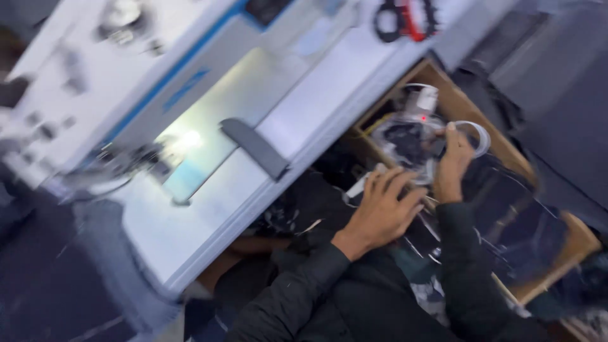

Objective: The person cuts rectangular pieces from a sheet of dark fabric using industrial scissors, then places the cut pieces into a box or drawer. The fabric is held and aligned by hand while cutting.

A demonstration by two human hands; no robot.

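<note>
A: Item one, largest?

B: Sewing machine (pixel 145 82), white with a blue stripe, on a pale table (pixel 316 120) that fills the upper left. A lamp glows at the needle end, and a grey flat piece (pixel 254 147) lies on the table just beside it. All of it is motion-blurred.

A: Next?

B: Wooden tray (pixel 456 101) set against the table's edge at the right, its rim light brown. It holds dark fabric pieces (pixel 513 221) and clear plastic wrapping (pixel 405 142).

A: Hands?

B: Both in black sleeves, over the tray. Left hand (pixel 380 209): fingers spread fairly wide and laid flat, pressing down on the dark contents and the plastic's near edge. Right hand (pixel 453 161): fingers curled narrow, pinching a loop of white tape (pixel 478 136) against the plastic wrapping.

A: Where exactly is that loop?

B: At the tray's far half, just right of the plastic bundle, touching the right hand's fingertips.

A: Smaller lots?

B: A white spool-like piece (pixel 423 98) at the tray's far corner, a small red dot (pixel 423 118) just below it, and black and red scissors handles (pixel 405 19) on the table's top edge.
</note>
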